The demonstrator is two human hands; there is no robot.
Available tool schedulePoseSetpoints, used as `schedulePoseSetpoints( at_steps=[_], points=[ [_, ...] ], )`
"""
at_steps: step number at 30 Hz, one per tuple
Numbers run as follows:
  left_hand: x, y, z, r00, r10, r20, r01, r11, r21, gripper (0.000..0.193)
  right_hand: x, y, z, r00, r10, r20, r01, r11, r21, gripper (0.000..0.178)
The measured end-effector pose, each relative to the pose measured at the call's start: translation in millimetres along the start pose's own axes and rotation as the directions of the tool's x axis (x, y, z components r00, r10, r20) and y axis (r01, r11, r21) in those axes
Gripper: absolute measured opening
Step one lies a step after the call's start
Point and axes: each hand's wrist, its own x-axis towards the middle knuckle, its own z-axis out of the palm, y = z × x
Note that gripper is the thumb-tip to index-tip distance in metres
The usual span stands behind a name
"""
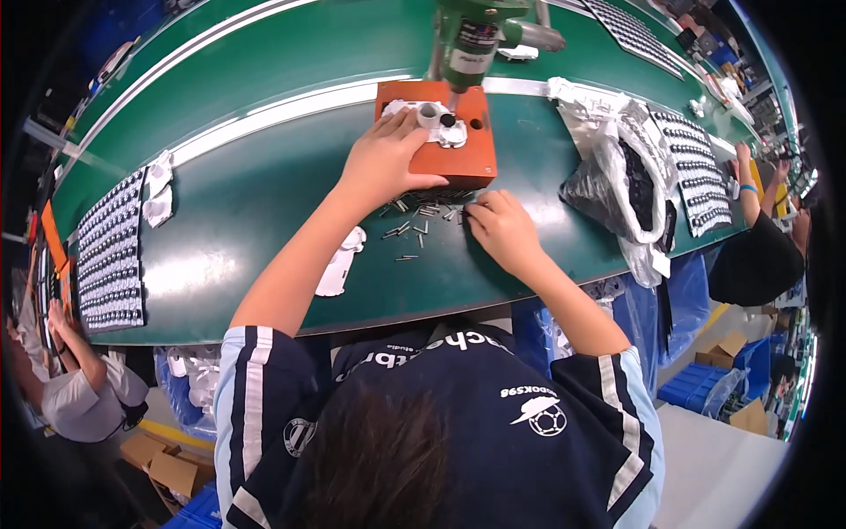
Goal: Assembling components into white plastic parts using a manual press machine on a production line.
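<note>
An orange block fixture (480, 159) stands on the green bench under a green press (467, 44). A white plastic part (453, 134) with a round grey collar and a black round piece lies on top of it. My left hand (384, 152) holds this part against the block, fingers over its left side and thumb along the block's front edge. Small metal pins (404, 229) are scattered before the block. Beside them, at the block's front right corner, my right hand (504, 227) rests with curled fingers pinched together. Whatever they hold is hidden.
Another white part (338, 266) lies left of the pins. A clear plastic bag (608, 176) of dark pieces sits to the right. Rows of black-and-white parts stand at left (112, 256) and right (692, 172). Other people work at both sides.
</note>
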Motion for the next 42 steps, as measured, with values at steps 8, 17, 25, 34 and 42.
schedulePoseSetpoints(
  at_steps=[8, 17, 25, 34, 42],
  points=[
    [-0.2, 3.7, -4.1, 0.999, -0.044, 0.006, 0.044, 0.999, -0.007, 0.059, 10.2, 1.5, 5.3, 0.997, -0.020, 0.071, 0.026, 0.996, -0.083, 0.010],
    [-2.4, -0.4, -0.4, 1.000, -0.017, 0.009, 0.017, 1.000, 0.006, 0.060, 40.1, 8.8, -70.2, 0.870, 0.369, 0.325, -0.492, 0.629, 0.602, 0.016],
    [-0.5, 2.9, -3.7, 0.998, -0.049, 0.041, 0.051, 0.997, -0.053, 0.061, 117.8, 49.5, -1.5, 0.904, 0.422, 0.066, -0.364, 0.680, 0.637, 0.016],
    [-5.1, 0.7, -3.5, 0.998, -0.055, -0.011, 0.054, 0.998, -0.033, 0.061, 123.6, 49.1, 12.3, 0.919, 0.395, 0.019, -0.317, 0.709, 0.630, 0.018],
    [-3.6, 0.5, 0.5, 0.998, -0.033, -0.061, 0.031, 0.999, -0.027, 0.060, 104.4, 32.2, -3.6, 0.974, 0.146, -0.176, -0.090, 0.952, 0.292, 0.020]
  ],
)
